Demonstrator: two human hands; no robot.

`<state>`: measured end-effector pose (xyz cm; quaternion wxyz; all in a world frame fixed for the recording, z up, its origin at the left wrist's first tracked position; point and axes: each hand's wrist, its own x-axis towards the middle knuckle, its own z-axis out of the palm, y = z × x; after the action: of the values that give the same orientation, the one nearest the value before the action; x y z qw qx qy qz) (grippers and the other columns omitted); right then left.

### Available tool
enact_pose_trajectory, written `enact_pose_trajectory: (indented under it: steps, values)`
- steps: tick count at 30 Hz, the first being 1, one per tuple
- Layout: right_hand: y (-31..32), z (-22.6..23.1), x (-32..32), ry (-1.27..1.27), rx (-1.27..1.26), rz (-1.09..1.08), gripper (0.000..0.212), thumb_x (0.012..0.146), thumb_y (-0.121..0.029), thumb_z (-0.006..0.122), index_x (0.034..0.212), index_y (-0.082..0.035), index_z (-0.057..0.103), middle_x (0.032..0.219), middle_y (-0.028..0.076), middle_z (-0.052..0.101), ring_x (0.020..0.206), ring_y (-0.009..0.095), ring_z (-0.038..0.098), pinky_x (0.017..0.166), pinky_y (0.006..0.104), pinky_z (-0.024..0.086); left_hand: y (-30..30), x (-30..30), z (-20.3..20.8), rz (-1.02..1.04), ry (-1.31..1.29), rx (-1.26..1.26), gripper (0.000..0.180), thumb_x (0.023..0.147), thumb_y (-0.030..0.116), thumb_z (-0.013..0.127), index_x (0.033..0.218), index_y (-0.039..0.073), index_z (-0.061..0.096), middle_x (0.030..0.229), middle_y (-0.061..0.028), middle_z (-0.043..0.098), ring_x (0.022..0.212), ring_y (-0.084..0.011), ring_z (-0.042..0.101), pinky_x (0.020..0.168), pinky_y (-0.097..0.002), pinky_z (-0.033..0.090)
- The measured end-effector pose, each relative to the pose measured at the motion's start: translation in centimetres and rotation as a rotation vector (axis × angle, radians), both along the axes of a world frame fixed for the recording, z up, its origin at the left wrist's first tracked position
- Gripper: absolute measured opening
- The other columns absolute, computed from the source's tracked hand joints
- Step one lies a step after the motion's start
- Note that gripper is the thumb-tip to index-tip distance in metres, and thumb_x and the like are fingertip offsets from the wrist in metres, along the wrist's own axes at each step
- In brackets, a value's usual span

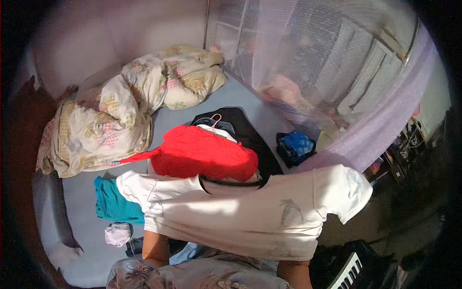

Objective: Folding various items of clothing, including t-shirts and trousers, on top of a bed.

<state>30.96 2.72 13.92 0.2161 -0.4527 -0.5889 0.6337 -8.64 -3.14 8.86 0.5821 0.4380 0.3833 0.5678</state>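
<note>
While both forearms enter from the lower edge, the white shirt [240,221] is raised and spread at 6 o'clock, just below the centre of the view. Its dark-edged neck opening faces 12 o'clock; one sleeve extends toward 9 o'clock, the other toward 3 o'clock.

The left forearm [155,248] passes under the hem at 7 o'clock, and the right forearm [294,273] at 5 o'clock. The left hand and the right hand are concealed by the fabric; whether the fingers are apart, together or clamped on the shirt cannot be told.

Beyond the neckline, a red garment [207,154] lies on the grey-blue mattress [175,120]. A black garment [255,139] lies just beside it, on its 2 o'clock side, with a pink hanger [217,118] near its upper end. Further items: patterned quilt [130,103], 10 o'clock; teal garment [114,200], 8 o'clock, partly covered from view by the shirt; blue bag [296,146], 3 o'clock; piano-type keyboard [346,272], between 4 and 5 o'clock.
</note>
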Motion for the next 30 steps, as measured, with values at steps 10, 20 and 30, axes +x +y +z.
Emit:
enact_pose_trajectory:
  steps: [10, 20, 30]
  values:
    - [1.3, 4.0, -2.3, -0.016, -0.043, 0.284, 0.037, 0.084, -0.018, 0.046, 0.115, 0.002, 0.048, 0.109, 0.013, 0.054, 0.101, 0.024, 0.050, 0.090, 0.0357, 0.037, 1.6, -4.4, 1.9, 0.102, -0.117, -0.002, 0.041, 0.084, 0.011, 0.048, 0.122, -0.001, 0.040, 0.119, -0.0127, 0.047, 0.106, -0.0233, 0.046, 0.090, -0.0354, 0.037]
    - [3.0, 8.7, -3.1, -0.061, -0.090, 0.450, 0.039, 0.084, -0.019, 0.046, 0.116, 0.002, 0.048, 0.112, 0.012, 0.054, 0.104, 0.024, 0.049, 0.093, 0.0362, 0.036, -0.6, -0.8, -1.0, -0.606, 0.053, -0.064, 0.041, 0.083, 0.010, 0.049, 0.122, -0.001, 0.042, 0.119, -0.0126, 0.047, 0.106, -0.0235, 0.048, 0.090, -0.0357, 0.039]
    - [4.1, 9.5, -5.0, -0.023, -0.034, 0.507, 0.039, 0.082, -0.020, 0.052, 0.114, 0.000, 0.048, 0.110, 0.011, 0.054, 0.100, 0.025, 0.052, 0.090, 0.0386, 0.039, 4.3, -1.5, 2.0, -0.479, -0.228, -0.233, 0.044, 0.079, 0.011, 0.052, 0.122, 0.001, 0.044, 0.124, -0.0109, 0.046, 0.116, -0.0220, 0.043, 0.100, -0.0357, 0.031]
